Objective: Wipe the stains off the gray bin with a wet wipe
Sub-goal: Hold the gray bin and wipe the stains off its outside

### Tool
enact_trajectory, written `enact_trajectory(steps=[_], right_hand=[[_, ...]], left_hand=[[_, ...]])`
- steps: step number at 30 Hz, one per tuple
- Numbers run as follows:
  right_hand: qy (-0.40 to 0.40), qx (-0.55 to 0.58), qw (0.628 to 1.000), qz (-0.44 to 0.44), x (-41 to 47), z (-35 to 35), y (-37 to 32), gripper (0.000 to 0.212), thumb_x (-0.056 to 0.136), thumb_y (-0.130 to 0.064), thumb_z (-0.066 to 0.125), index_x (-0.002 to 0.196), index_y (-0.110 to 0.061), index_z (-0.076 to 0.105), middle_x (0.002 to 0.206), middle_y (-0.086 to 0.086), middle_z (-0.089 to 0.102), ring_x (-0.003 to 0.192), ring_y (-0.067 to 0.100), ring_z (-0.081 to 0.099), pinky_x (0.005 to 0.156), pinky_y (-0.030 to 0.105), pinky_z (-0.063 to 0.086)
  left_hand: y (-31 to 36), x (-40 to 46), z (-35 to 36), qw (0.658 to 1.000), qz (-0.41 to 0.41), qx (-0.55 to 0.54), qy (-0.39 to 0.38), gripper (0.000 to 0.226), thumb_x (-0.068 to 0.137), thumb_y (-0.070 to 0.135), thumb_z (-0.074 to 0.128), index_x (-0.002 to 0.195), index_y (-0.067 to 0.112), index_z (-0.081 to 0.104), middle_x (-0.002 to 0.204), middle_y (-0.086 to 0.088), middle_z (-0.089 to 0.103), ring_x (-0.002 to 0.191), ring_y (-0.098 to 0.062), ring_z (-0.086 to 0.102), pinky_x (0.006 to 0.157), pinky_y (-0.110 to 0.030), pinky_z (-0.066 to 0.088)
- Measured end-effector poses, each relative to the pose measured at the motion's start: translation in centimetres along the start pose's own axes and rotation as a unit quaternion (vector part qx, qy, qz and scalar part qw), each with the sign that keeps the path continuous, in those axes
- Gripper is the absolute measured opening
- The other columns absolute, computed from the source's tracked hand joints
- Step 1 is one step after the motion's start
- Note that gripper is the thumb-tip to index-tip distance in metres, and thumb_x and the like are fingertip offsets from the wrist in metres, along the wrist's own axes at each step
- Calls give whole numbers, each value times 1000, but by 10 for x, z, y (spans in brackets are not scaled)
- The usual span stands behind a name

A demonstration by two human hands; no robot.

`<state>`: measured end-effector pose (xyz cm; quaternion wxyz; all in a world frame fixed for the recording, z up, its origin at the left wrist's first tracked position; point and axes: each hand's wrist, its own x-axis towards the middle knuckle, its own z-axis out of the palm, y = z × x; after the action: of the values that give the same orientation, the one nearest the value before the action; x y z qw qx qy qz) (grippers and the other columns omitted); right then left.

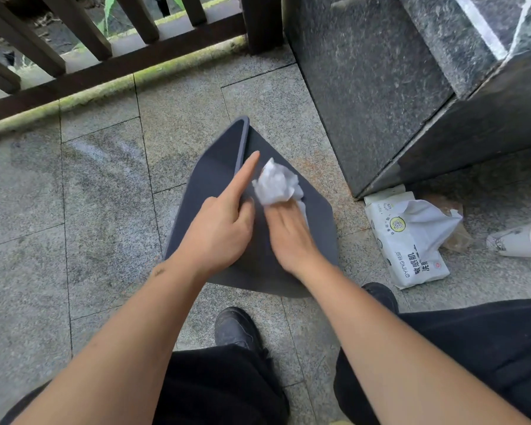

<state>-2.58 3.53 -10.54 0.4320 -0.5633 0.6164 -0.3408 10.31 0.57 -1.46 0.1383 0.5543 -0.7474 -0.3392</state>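
Note:
The gray bin point(319, 228) lies on its side on the stone floor, its open rim pointing away from me. My left hand point(224, 222) rests on the bin near the rim, forefinger stretched out along the edge, the other fingers curled. My right hand point(292, 237) presses a crumpled white wet wipe point(276, 184) flat against the bin's upper side, fingertips hidden under the wipe.
A white pack of wet wipes point(408, 246) lies opened on the floor to the right, next to a tipped paper cup point(521, 239). A dark granite pillar point(396, 87) stands at the back right. A wooden railing point(111, 56) runs along the far edge. My shoes point(236, 328) sit just below the bin.

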Motion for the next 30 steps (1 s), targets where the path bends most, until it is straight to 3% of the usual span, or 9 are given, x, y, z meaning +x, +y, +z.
enact_trajectory(steps=[3,5,9,12,15,17,19,24,30], right_hand=[[-1,23,996,82,22,-14,19,60,97,-35,17,153,-22,33,161,7,33,148,22,25,119,29,15],[1,51,986,161,34,-21,31,59,97,-43,18,151,-25,36,159,1,35,147,17,26,110,25,13],[26,59,952,298,46,-37,63,20,100,-39,25,114,-32,38,117,-7,42,113,15,36,106,37,28],[91,61,931,348,39,-37,75,24,93,-34,30,106,-22,47,89,-10,49,106,25,49,97,41,35],[63,76,931,351,23,-34,69,62,93,-44,21,137,-9,46,133,14,53,133,35,43,107,40,34],[77,76,920,377,14,-27,66,63,98,-44,20,146,-9,39,150,16,45,137,33,41,109,37,31],[96,57,916,386,1,-18,62,54,103,-37,21,148,-12,37,153,14,42,139,31,39,114,42,29],[94,33,921,377,-37,7,37,47,105,-19,17,147,-4,35,158,16,32,144,32,25,118,46,18],[77,98,960,250,-70,19,-29,56,99,-29,15,147,-13,38,161,4,30,150,24,15,123,46,5]], left_hand=[[2,4,7,1000,10,-10,7,62,98,30,40,143,65,16,55,2,59,45,-13,51,44,-15,36],[-2,5,5,999,0,-30,19,59,100,35,41,142,67,16,79,11,59,54,-1,48,57,-7,38],[-3,0,7,998,-20,-56,20,56,102,38,42,142,67,16,90,16,44,62,15,42,67,2,32],[-4,-2,11,999,-23,-39,13,56,102,37,39,143,66,14,84,21,45,62,20,43,66,6,30],[-10,0,3,999,-37,-17,18,56,103,34,39,145,63,15,104,-6,65,62,12,47,61,-1,32],[-17,1,-4,999,-48,-12,20,56,103,32,38,146,60,16,121,-12,64,71,-9,49,60,-14,32],[-22,1,-6,998,-57,-13,20,55,104,32,38,146,60,16,124,-9,62,82,-12,47,69,-17,30],[-19,0,0,999,-47,2,11,55,103,32,39,146,60,18,119,-6,64,72,7,48,65,6,27],[-5,3,-1,998,-57,-23,-8,49,103,44,35,140,69,16,103,12,50,64,20,44,66,0,32]])
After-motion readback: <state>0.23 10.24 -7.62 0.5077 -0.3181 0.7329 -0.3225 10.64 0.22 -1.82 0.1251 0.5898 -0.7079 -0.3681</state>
